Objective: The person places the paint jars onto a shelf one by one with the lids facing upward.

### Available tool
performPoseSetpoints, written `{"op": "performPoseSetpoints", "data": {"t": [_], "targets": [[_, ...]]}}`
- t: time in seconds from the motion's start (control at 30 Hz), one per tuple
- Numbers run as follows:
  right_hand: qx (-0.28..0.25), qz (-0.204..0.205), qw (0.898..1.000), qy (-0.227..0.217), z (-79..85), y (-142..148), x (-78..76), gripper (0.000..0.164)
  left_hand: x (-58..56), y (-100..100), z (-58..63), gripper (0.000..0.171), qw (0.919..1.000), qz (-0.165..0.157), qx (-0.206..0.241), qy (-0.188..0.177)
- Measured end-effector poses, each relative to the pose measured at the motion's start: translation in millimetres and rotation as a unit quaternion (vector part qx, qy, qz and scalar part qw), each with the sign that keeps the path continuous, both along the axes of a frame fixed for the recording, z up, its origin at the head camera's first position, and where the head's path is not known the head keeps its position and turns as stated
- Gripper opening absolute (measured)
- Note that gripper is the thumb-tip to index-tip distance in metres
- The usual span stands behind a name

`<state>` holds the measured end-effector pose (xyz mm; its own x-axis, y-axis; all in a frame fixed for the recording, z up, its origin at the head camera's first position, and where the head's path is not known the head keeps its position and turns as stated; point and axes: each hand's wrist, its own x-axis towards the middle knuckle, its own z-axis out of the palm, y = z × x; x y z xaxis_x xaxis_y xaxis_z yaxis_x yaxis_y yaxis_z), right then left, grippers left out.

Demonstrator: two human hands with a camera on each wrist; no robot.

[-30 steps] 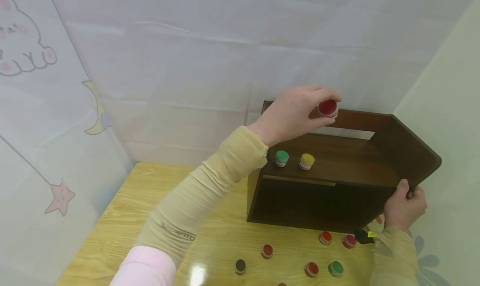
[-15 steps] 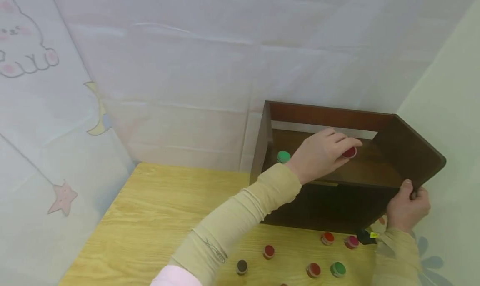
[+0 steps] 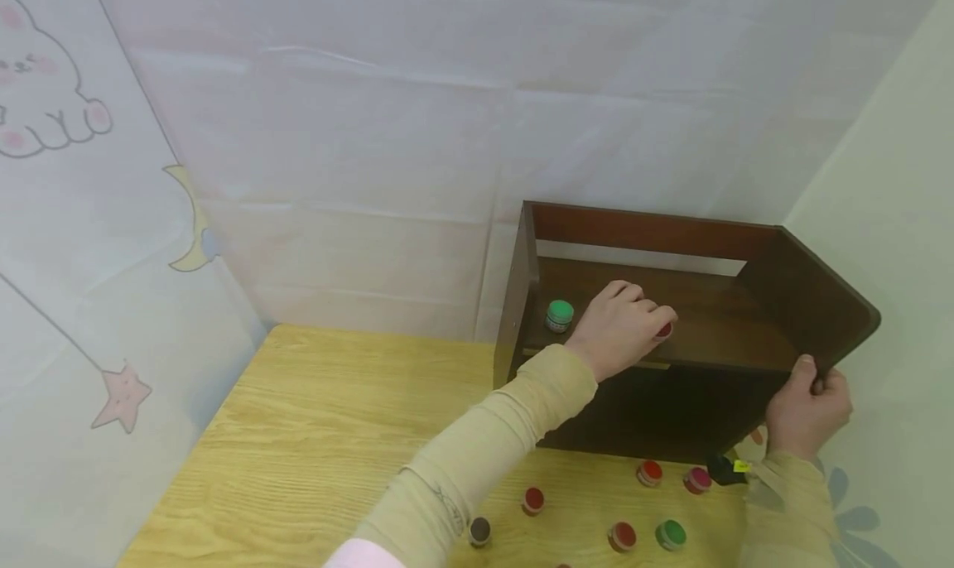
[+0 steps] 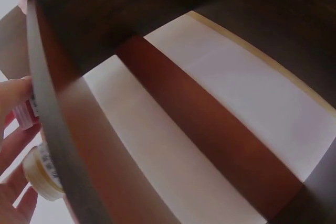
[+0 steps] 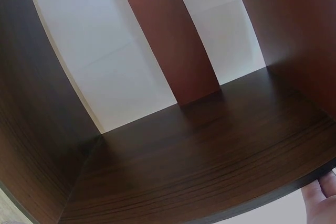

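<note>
My left hand pinches a small jar of dark red paint close over the top board of a dark brown wooden shelf unit. In the left wrist view, a yellow-lidded jar sits right by the red one, near the fingers; the hand covers it in the head view. Left of that hand, a green-lidded jar stands on the same board. My right hand grips the front edge of the unit's right side, thumb on top; only its fingers appear in the right wrist view.
Several more jars lie on the wooden table before the unit, among them a magenta jar, a green jar and a dark brown jar. A black object is near the right forearm. Walls stand behind and at right.
The left hand has come down from above the unit to its top board with the red jar, passing farther right on the way. The right hand keeps its grip in the same place.
</note>
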<state>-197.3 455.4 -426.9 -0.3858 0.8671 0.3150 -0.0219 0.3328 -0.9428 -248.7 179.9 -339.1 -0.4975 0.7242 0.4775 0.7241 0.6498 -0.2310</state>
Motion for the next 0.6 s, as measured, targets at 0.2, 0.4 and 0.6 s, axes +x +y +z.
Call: {"op": "performPoseSetpoints", "data": {"t": [0.2, 0.4, 0.6], "targets": [[0.002, -0.002, 1.0, -0.004, -0.4, 1.3, 0.3, 0.031, -3.0, 0.4, -2.8, 0.036, 0.9997, 0.024, -0.001, 0.002], [-0.001, -0.003, 1.0, -0.005, -0.9, 1.8, 1.3, 0.032, -3.5, 0.3, -2.6, 0.034, 0.9991, 0.04, 0.009, -0.006], [0.009, -0.009, 1.0, -0.004, 1.9, -0.7, 2.3, 0.035, -4.0, -0.4, 0.9, 0.034, 0.9985, 0.041, 0.004, -0.035]]}}
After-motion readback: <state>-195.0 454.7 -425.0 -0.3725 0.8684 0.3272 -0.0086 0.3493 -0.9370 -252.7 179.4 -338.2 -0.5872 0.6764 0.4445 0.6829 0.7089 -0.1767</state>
